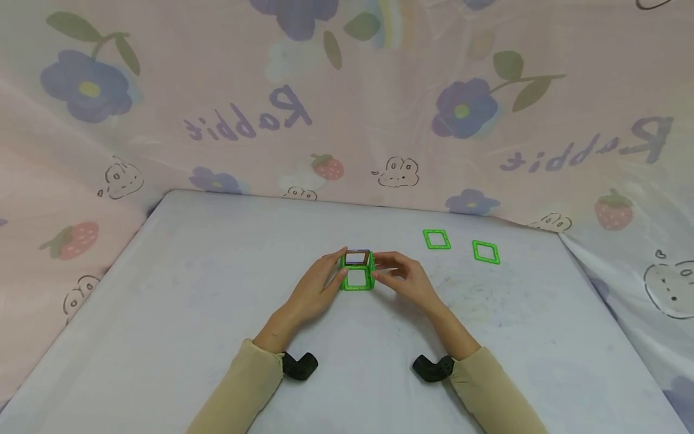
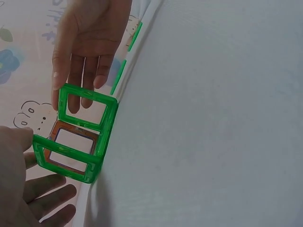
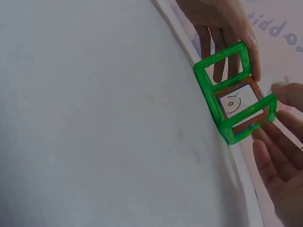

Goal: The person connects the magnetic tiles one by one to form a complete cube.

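Square magnetic tiles form a small box on the table. A green tile [image 1: 358,288] lies flat as its base, and an orange-brown tile [image 3: 256,86] stands upright at the far side. Green tiles also stand at the left and right; the top and near side lack tiles. My left hand [image 1: 311,289] holds the left green tile [image 3: 244,57], thumb at its near edge and index finger at its far edge. From the other side, my right hand [image 1: 409,280] holds the right green tile [image 2: 60,105] between thumb and fingers.
Two loose green square tiles [image 1: 436,230] [image 1: 486,261] lie flat toward the back right of the white table [image 1: 217,253]. A patterned curtain [image 1: 358,120] hangs behind the table and at both sides. Black curved devices [image 1: 300,366] [image 1: 432,368] sit at both wrists.
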`<state>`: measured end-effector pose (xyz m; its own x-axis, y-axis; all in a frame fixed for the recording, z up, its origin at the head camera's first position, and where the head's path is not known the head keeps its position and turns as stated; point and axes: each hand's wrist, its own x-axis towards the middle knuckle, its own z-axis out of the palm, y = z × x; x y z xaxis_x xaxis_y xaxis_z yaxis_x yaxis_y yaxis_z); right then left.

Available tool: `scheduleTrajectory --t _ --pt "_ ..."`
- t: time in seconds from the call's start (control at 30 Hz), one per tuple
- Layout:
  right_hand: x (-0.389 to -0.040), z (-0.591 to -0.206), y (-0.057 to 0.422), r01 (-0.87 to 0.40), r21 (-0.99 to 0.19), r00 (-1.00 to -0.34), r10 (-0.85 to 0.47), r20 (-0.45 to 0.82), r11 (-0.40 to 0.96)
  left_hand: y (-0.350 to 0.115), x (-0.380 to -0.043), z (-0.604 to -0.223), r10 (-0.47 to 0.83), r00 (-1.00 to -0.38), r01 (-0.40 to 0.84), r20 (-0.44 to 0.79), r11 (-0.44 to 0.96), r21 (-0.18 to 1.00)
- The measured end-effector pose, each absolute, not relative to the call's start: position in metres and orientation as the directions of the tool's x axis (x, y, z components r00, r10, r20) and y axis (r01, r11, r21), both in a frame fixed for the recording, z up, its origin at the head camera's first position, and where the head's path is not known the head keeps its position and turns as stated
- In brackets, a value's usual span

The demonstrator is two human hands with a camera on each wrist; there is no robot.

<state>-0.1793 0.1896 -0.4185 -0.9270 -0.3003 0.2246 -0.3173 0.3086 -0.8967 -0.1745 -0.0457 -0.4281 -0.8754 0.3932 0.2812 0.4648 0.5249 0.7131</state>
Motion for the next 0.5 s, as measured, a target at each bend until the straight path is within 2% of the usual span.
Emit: scheduleTrajectory --t 0.5 --pt "-0.1733 -0.4233 0.1874 -0.225 -0.927 -0.961 -0.227 0.159 0.301 -0.0472 -0.1736 -0.4253 0.393 -0.888 0.426 0.238 0.509 0.748"
